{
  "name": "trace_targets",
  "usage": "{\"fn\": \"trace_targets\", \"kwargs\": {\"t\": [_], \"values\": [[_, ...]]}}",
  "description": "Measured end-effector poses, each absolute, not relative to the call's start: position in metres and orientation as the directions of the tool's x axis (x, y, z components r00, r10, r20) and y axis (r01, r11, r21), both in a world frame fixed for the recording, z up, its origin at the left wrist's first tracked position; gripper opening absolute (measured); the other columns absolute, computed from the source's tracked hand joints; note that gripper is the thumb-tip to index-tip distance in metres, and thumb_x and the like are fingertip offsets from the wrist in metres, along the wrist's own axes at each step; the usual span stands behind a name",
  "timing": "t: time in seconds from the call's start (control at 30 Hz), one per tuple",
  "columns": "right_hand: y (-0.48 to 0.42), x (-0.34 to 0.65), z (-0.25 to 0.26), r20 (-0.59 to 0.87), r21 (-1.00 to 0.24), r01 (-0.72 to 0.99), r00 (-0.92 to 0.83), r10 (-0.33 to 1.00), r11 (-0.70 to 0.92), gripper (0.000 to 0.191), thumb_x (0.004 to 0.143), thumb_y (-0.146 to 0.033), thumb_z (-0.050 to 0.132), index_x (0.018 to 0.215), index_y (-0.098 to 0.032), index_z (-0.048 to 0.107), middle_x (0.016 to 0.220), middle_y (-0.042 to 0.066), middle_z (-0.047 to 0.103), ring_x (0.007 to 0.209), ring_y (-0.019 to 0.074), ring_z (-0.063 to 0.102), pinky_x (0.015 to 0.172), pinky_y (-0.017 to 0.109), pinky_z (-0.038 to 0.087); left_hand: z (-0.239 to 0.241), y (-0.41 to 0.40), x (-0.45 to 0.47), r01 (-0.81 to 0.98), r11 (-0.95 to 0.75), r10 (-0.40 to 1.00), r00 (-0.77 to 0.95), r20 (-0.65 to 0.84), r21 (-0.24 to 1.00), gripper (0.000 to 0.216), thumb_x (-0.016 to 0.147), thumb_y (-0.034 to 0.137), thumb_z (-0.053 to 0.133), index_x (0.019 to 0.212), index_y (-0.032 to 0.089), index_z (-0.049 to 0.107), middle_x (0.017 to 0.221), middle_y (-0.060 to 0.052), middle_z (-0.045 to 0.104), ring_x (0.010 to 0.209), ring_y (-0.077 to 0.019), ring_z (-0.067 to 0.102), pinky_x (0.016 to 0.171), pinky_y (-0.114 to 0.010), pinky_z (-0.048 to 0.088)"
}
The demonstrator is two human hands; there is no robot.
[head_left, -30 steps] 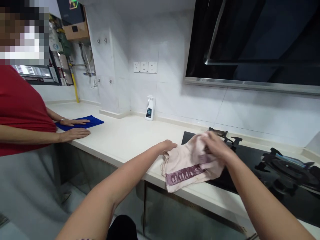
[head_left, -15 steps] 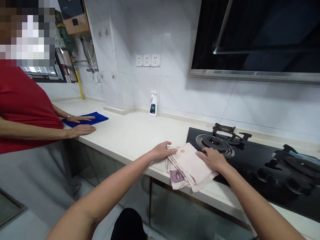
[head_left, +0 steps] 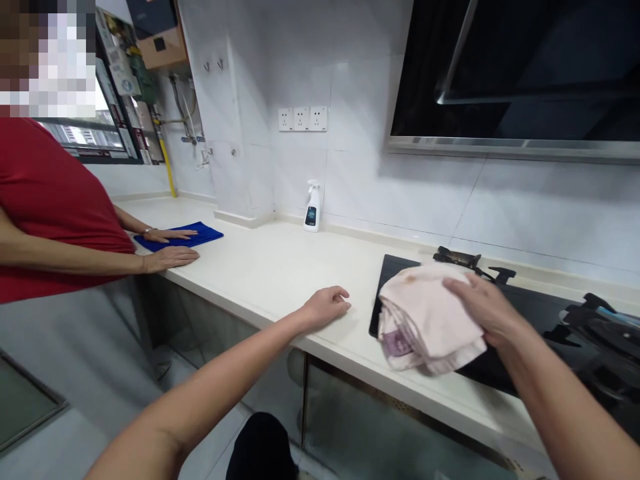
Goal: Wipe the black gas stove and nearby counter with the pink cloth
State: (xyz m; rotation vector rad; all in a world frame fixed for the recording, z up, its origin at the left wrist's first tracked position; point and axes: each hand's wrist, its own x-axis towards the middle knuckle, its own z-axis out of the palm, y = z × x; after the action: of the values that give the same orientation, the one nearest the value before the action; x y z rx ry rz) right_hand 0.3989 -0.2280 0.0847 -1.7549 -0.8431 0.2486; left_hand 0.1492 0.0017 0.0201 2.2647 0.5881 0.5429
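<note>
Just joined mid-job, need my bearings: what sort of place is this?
Most likely a home kitchen: a black gas hob is set into a pale countertop, a range hood hangs above it, and a spray bottle stands by the tiled wall. The right hand holds a cloth over the hob.

Pale pink cloth [head_left: 430, 317] with purple patterned band; blue cloth [head_left: 193, 234]; black stove [head_left: 540, 313]

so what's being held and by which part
The right hand grips the folded pink cloth along its right edge; the left hand holds nothing.
</note>
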Motion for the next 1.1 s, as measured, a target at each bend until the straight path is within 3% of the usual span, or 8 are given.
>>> {"fn": "trace_targets", "kwargs": {"t": [0.13, 0.23, 0.3, 0.4, 0.53, 0.63, 0.93, 1.1], "values": [[-0.242, 0.411, 0.120, 0.206, -0.949, 0.306, 0.789, 0.578, -0.079, 0.034, 0.081, -0.054, 0.069, 0.093, -0.023, 0.059, 0.080, 0.007, 0.066, 0.065, 0.0188, 0.059, 0.055, 0.031, 0.043, 0.022, 0.005, 0.129, 0.266, -0.684, 0.561, 0.787, 0.256, 0.679, 0.032, 0.089, 0.040, 0.058, 0.108, 0.018, 0.071, 0.099, -0.008, 0.072, 0.092, -0.0248, 0.068, 0.080, -0.033, 0.051], [-0.239, 0.407, 0.113, 0.213, -0.879, 0.457, 0.627, 0.749, -0.132, 0.043, 0.084, -0.063, 0.062, 0.099, -0.023, 0.064, 0.094, 0.009, 0.070, 0.081, 0.0230, 0.064, 0.066, 0.034, 0.050, 0.020, 0.004, 0.118, 0.270, -0.731, 0.546, 0.783, 0.299, 0.627, 0.030, 0.090, 0.039, 0.058, 0.108, 0.020, 0.071, 0.108, -0.010, 0.070, 0.102, -0.0280, 0.065, 0.089, -0.037, 0.050], [-0.229, 0.404, 0.093, 0.215, -0.758, 0.624, 0.515, 0.830, -0.191, 0.046, 0.086, -0.066, 0.056, 0.105, -0.025, 0.067, 0.111, 0.009, 0.072, 0.101, 0.0292, 0.065, 0.085, 0.043, 0.053, 0.017, 0.001, 0.113, 0.253, -0.763, 0.512, 0.798, 0.318, 0.594, 0.027, 0.090, 0.038, 0.060, 0.106, 0.021, 0.072, 0.110, -0.010, 0.070, 0.108, -0.0289, 0.063, 0.095, -0.039, 0.048], [-0.207, 0.399, 0.055, 0.254, -0.466, 0.822, 0.478, 0.841, -0.327, 0.050, 0.092, -0.063, 0.047, 0.117, -0.026, 0.068, 0.138, 0.011, 0.063, 0.128, 0.0390, 0.054, 0.107, 0.060, 0.041, 0.012, -0.005, 0.108, 0.217, -0.825, 0.442, 0.823, 0.357, 0.521, 0.023, 0.091, 0.037, 0.061, 0.105, 0.022, 0.072, 0.112, -0.011, 0.069, 0.112, -0.0293, 0.059, 0.100, -0.041, 0.046], [-0.180, 0.388, 0.019, 0.124, -0.254, 0.845, 0.510, 0.851, -0.470, 0.072, 0.095, -0.072, 0.037, 0.152, -0.030, 0.048, 0.164, 0.013, 0.035, 0.147, 0.0478, 0.031, 0.110, 0.074, 0.026, 0.006, -0.010, 0.107, 0.201, -0.889, 0.383, 0.818, 0.429, 0.412, 0.026, 0.099, 0.037, 0.052, 0.111, 0.023, 0.070, 0.116, -0.011, 0.067, 0.114, -0.0284, 0.057, 0.101, -0.043, 0.044], [-0.168, 0.375, 0.014, 0.066, -0.177, 0.850, 0.512, 0.856, -0.495, 0.080, 0.094, -0.078, 0.034, 0.159, -0.032, 0.038, 0.169, 0.014, 0.025, 0.149, 0.0496, 0.024, 0.109, 0.077, 0.022, 0.005, -0.011, 0.107, 0.200, -0.875, 0.421, 0.765, 0.487, 0.440, 0.029, 0.104, 0.037, 0.045, 0.119, 0.023, 0.066, 0.121, -0.010, 0.066, 0.118, -0.0267, 0.056, 0.103, -0.044, 0.041], [-0.122, 0.258, 0.022, 0.145, -0.171, 0.981, 0.116, 0.983, -0.091, 0.073, 0.097, -0.071, 0.039, 0.155, -0.028, 0.045, 0.165, 0.015, 0.034, 0.140, 0.0439, 0.034, 0.108, 0.069, 0.028, 0.002, -0.010, 0.104, 0.145, -0.828, 0.529, 0.522, 0.669, 0.542, 0.034, 0.104, 0.041, 0.043, 0.124, 0.024, 0.065, 0.131, -0.010, 0.065, 0.128, -0.0256, 0.052, 0.111, -0.042, 0.038], [-0.104, 0.199, 0.025, 0.174, -0.182, 0.983, -0.007, 0.985, 0.039, 0.063, 0.100, -0.057, 0.041, 0.155, -0.027, 0.044, 0.163, 0.016, 0.036, 0.136, 0.0423, 0.037, 0.105, 0.066, 0.031, 0.010, -0.001, 0.097, 0.123, -0.683, 0.673, 0.489, 0.554, 0.720, 0.038, 0.104, 0.037, 0.037, 0.114, 0.021, 0.071, 0.126, -0.010, 0.069, 0.125, -0.0247, 0.057, 0.113, -0.041, 0.042]]}}
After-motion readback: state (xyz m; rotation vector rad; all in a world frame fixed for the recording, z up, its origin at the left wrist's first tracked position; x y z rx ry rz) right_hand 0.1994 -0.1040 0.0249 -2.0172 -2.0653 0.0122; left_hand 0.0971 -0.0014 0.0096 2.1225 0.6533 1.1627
